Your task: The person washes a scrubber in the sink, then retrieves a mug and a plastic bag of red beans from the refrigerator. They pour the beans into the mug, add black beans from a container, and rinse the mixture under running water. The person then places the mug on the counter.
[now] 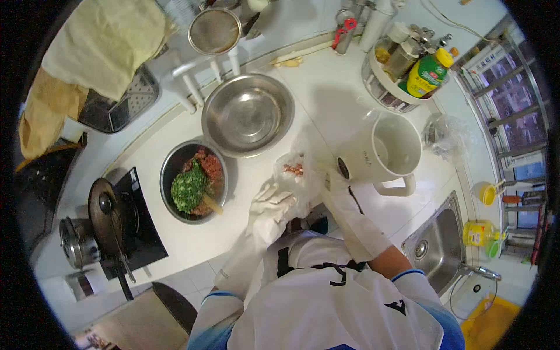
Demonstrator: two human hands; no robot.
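Note:
My left hand (271,210), in a white glove, grips the near side of a clear plastic bag (308,179). Small reddish-brown pieces (294,169) lie in the bag. My right hand (330,186), gloved too, is at the bag's right side beside a large white mug (356,159); its fingers are blurred and partly hidden, so its hold cannot be told. Left of my left hand stands a steel pot (225,175) with chopped greens (190,186) and minced meat (209,166), a wooden handle (213,204) leaning at its rim. Behind it is a wide steel bowl (247,116).
An induction cooktop (146,236) with a lidded pan (103,210) is at the left. A sink (442,245) lies at the right. A round seasoning rack (393,94) stands at the back right, near a crumpled plastic bag (448,135). A strainer (214,30) hangs at the back.

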